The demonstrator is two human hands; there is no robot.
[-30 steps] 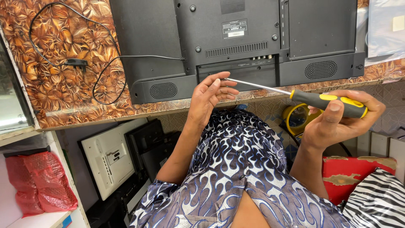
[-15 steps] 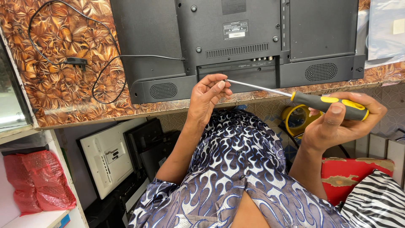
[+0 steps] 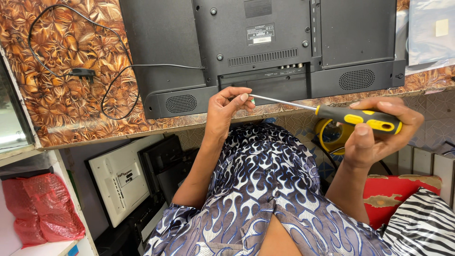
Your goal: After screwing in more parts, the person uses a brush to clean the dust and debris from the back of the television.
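A black flat-screen television (image 3: pixel 265 52) lies face down on a brown patterned worktop (image 3: pixel 61 109), its back panel up. My right hand (image 3: pixel 379 130) grips the black and yellow handle of a long screwdriver (image 3: pixel 355 117). Its thin metal shaft runs left to my left hand (image 3: pixel 227 109), whose fingertips pinch the tip close to the television's lower edge. Whether a small screw sits between those fingers cannot be told.
A black power cable with a plug (image 3: pixel 80 73) loops over the worktop at the left. Under the bench stand a white panel (image 3: pixel 121 182) and dark monitors. A red plastic bag (image 3: pixel 40 208) sits lower left, a yellow reel (image 3: pixel 332 135) and red cushion (image 3: pixel 403 194) at the right.
Both hands and the screwdriver have stayed almost still; the left fingers shifted slightly on the tip. The view has drifted a little.
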